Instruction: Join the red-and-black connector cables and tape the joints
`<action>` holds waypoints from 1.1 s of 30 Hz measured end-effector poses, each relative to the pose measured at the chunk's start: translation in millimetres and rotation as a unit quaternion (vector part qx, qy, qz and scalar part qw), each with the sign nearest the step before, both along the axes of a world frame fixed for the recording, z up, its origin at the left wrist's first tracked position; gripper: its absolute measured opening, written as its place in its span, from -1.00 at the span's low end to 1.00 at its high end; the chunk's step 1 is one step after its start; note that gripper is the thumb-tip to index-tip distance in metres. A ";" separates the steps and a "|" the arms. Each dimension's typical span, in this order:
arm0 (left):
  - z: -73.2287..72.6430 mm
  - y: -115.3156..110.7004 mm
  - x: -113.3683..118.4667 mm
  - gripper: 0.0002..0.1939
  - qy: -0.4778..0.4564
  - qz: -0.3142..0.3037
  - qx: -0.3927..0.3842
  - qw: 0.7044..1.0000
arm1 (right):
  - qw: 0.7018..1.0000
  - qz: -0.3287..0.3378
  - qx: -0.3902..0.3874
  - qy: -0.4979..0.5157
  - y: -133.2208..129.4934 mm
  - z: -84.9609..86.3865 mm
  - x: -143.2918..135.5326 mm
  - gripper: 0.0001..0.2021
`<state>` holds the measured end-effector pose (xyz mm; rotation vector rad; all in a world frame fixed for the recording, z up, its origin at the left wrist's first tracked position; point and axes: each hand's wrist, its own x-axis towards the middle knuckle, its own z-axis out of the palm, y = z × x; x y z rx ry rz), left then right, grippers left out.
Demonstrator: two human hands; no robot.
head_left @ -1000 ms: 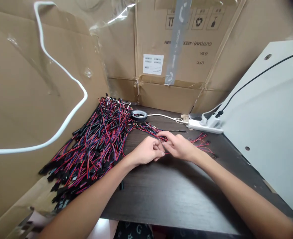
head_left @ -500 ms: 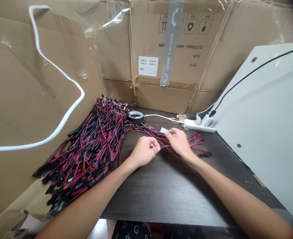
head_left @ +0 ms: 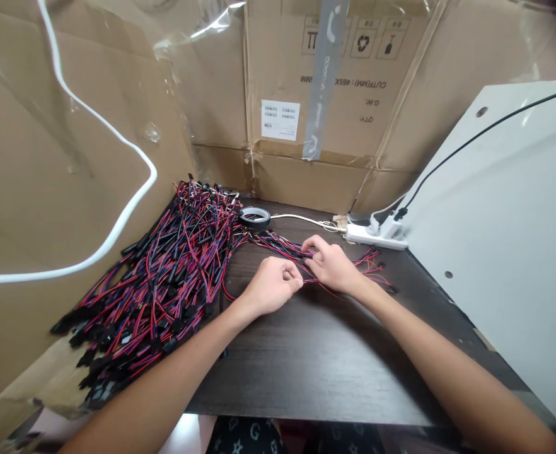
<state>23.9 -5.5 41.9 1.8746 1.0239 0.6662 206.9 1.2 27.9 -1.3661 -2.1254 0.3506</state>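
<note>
My left hand (head_left: 275,284) is closed in a pinch on thin red and dark wires (head_left: 312,280) low over the dark table. Just to its right, my right hand (head_left: 330,261) has its thumb and forefinger apart over the wire bundle (head_left: 282,246); its lower fingers are partly hidden, and nothing shows between the parted fingertips. Loose wire ends (head_left: 372,261) fan out beyond my right hand. A large pile of red, blue and black cables (head_left: 164,277) with black connectors lies on the left.
A black tape roll (head_left: 254,218) lies behind the bundle. A white power strip (head_left: 376,237) with plugs stands at the back right. Cardboard (head_left: 297,183) rises behind the table (head_left: 316,366), a white panel (head_left: 500,208) on the right. A white cable (head_left: 139,170) hangs at the left.
The small pale piece at my right fingertips no longer shows. My right hand has shifted slightly left, its thumb and forefinger now apart. My left hand keeps its pinch. The view has shifted slightly.
</note>
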 end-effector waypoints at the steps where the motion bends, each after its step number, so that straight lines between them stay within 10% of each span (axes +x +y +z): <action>1: -0.1 -0.5 0.3 -0.91 0.008 -0.005 0.001 1.000 | 0.999 0.000 0.010 -0.047 -0.3 0.0 -0.2 -0.79; 11: -2.8 -3.8 3.1 -0.93 -0.007 -0.069 -0.074 0.995 | 0.923 0.007 0.073 -0.379 -10.7 15.1 -13.8 -0.70; 18: 3.9 -1.3 -1.2 -0.92 -0.024 -0.039 -0.082 0.996 | 0.993 -0.103 0.028 0.058 -7.0 3.0 -5.3 -0.81; 33: 1.5 -2.4 5.4 -0.85 -0.140 -0.044 -0.145 0.979 | 0.838 -0.207 -0.012 0.504 6.0 -10.8 -13.3 -0.80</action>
